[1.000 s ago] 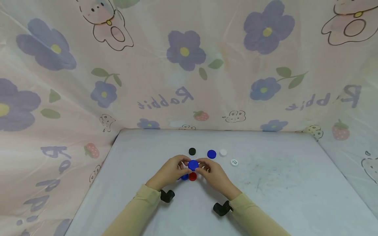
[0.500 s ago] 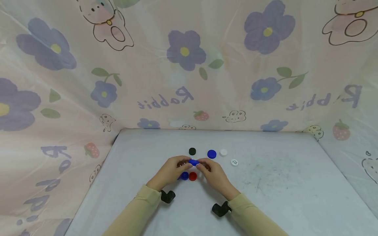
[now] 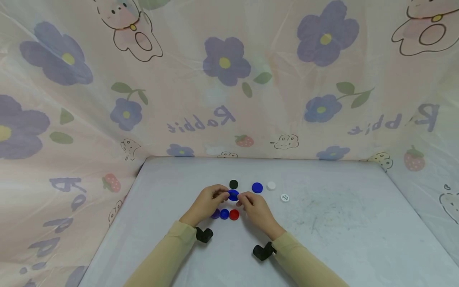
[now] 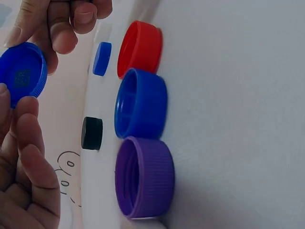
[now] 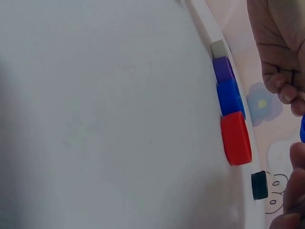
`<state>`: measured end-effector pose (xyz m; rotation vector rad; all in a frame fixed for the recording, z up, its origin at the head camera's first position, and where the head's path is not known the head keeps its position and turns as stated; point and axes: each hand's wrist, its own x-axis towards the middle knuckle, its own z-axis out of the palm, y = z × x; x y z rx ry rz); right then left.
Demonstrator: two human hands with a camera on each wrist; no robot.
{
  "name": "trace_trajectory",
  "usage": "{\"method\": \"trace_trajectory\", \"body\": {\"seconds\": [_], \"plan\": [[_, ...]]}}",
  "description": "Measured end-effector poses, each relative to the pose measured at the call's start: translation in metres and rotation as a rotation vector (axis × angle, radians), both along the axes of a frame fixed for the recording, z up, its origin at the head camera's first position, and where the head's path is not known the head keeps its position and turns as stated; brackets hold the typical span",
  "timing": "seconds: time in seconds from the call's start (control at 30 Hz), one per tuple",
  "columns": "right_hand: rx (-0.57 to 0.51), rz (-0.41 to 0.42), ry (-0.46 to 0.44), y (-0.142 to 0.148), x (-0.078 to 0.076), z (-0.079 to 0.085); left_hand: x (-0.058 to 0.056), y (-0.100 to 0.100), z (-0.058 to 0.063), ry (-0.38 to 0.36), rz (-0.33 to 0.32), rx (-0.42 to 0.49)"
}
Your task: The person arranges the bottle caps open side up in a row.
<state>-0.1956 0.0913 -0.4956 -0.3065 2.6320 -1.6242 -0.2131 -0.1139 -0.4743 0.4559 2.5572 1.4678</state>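
Note:
A blue bottle cap point(image 3: 233, 195) is held up off the table between both hands. In the left wrist view the cap's hollow inside point(image 4: 21, 76) shows, with a small dark printed patch in it. My left hand point(image 3: 210, 200) pinches its left edge with thumb and fingers, and my right hand point(image 3: 257, 208) pinches the right edge. Below the hands, a red cap point(image 3: 234, 215), another blue cap point(image 3: 224, 214) and a purple cap point(image 3: 215, 214) stand in a row on the table. A dark green cap point(image 3: 234, 184) lies just beyond the held one.
Farther right on the white table point(image 3: 344, 239) lie a larger blue cap point(image 3: 257, 187), a white cap point(image 3: 271, 186) and a white cap with dark markings point(image 3: 285, 198). A pale cap point(image 5: 219, 49) ends the row in the right wrist view. A patterned curtain point(image 3: 265, 119) stands behind.
The held blue cap has tipped from top-up, through edge-on, to tilted, and has moved slightly away from me. Both hands have shifted a little, uncovering the purple cap in the head view.

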Motion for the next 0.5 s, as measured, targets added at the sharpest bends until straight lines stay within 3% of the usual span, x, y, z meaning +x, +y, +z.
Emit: {"method": "trace_trajectory", "body": {"seconds": [0.3, 0.5], "plan": [[-0.023, -0.013, -0.008, 0.0002, -0.0015, 0.0019, 0.0, 0.0012, 0.0006, 0.009, 0.022, -0.03], [-0.037, -0.009, -0.005, 0.0009, -0.0013, 0.0029, 0.0005, 0.0022, 0.0008, 0.017, 0.02, 0.001]]}}
